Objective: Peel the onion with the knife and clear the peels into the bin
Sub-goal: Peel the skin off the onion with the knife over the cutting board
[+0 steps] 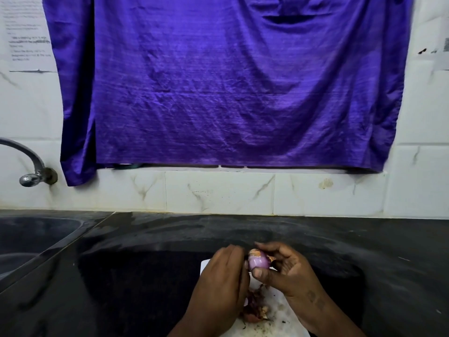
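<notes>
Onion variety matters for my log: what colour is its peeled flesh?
Pale purple onion, head view.

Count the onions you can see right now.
1. The onion is gripped in the right hand, close beside the left hand, above the white board where loose peels lie. Another could be hidden behind the hands.

No wording can be read; the white printed paper sheet (24, 32) stuck on the pale tiled wall at upper left carries several lines of dark type, all too blurred to make out; the white paper (441, 57) at the right edge shows only a dark patterned patch, illegible.
</notes>
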The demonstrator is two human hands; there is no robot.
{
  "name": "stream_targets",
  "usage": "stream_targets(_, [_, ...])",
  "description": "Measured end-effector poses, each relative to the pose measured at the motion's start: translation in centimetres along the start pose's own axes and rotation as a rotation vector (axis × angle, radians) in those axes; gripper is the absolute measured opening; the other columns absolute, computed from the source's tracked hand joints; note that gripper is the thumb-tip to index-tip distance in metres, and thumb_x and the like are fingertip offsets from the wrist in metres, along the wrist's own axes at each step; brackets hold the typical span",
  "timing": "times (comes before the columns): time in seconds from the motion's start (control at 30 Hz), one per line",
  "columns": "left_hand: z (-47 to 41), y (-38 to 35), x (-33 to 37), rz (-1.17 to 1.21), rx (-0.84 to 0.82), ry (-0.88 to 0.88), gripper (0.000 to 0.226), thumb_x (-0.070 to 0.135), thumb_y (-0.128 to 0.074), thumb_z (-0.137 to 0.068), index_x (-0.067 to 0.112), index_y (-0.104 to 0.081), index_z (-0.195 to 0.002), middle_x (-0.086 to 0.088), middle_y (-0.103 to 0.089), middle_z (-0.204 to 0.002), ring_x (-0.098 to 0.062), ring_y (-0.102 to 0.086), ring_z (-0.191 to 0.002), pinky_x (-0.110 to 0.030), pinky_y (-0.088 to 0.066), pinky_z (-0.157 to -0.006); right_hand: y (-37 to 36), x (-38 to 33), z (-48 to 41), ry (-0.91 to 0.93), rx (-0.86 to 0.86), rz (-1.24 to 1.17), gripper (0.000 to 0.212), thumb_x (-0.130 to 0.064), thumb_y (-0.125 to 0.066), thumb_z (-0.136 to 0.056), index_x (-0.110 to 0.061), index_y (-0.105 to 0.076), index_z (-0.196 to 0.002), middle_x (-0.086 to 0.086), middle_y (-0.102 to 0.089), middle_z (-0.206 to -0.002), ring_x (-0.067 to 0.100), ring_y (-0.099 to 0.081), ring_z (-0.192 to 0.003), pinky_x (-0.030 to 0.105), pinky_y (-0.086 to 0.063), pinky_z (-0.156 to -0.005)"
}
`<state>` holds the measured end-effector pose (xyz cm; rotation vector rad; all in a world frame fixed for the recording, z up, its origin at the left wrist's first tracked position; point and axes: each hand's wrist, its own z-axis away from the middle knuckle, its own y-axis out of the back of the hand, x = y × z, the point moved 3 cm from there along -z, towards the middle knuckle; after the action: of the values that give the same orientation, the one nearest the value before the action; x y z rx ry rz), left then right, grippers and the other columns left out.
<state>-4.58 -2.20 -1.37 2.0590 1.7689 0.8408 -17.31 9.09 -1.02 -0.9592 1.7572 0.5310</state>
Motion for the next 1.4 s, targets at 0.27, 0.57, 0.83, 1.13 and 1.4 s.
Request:
stream_targets(0.27, [0.0,-0.4,0.3,-0.186,0.091,-0.053,0.004,0.028,-0.057,-0.093,0.025,-0.055,-0.092,0.01,-0.058,-0.081,-0.005,-0.048,-0.073,-0.017,-0.038,-0.069,-0.2,-0.2,0.1,0.015,0.008,0.012,0.054,-0.001,-0.086,-0.058,-0.009,-0.073,-0.109,0.007,-0.079,-0.106,0.025,-0.075,-0.1,0.027,-0.061,-0.077])
stream_targets(0.57, [0.1,0.2,-1.3,-0.11,0.126,0.185,0.014,0.027,-0.048,-0.094,0.025,-0.048,-0.08,0.013,-0.049,-0.074,-0.006,-0.045,-0.069,-0.021,-0.034,-0.061,-0.1,-0.3,0.2,-0.015,-0.001,-0.092,0.061,-0.028,-0.096,-0.057,-0.021,-0.075,-0.114,0.014,-0.076,-0.117,0.026,-0.072,-0.11,0.028,-0.058,-0.086])
stream_targets(0.83, [0.1,0.4,-0.9,-0.125,0.112,0.145,0.015,0.031,-0.055,-0.091,0.029,-0.054,-0.076,0.016,-0.049,-0.071,-0.004,-0.047,-0.068,-0.024,-0.039,-0.063,-0.2,0.1,0.3,-0.031,-0.027,-0.018,0.058,0.001,-0.082,-0.075,-0.022,-0.066,-0.126,0.009,-0.075,-0.119,0.025,-0.07,-0.112,0.032,-0.058,-0.089])
stream_targets(1.13, [-0.1,0.2,-0.7,-0.118,0.118,0.068,0.013,0.041,-0.058,-0.1,0.032,-0.065,-0.102,0.025,-0.047,-0.087,0.005,-0.044,-0.078,-0.019,-0.039,-0.071,0.1,0.6,0.1,-0.027,-0.008,0.02,0.05,0.013,-0.085,-0.065,-0.009,-0.072,-0.109,0.012,-0.077,-0.107,0.027,-0.074,-0.099,0.03,-0.061,-0.077])
stream_targets(1.4, [-0.1,0.3,-0.6,-0.063,0.051,0.012,0.02,0.038,-0.054,-0.103,0.029,-0.067,-0.116,0.019,-0.062,-0.097,0.001,-0.057,-0.088,-0.02,-0.048,-0.077,0.4,0.3,-0.1,0.013,0.015,0.019,0.052,0.001,-0.088,-0.06,-0.011,-0.074,-0.109,0.011,-0.078,-0.106,0.023,-0.075,-0.099,0.025,-0.06,-0.076])
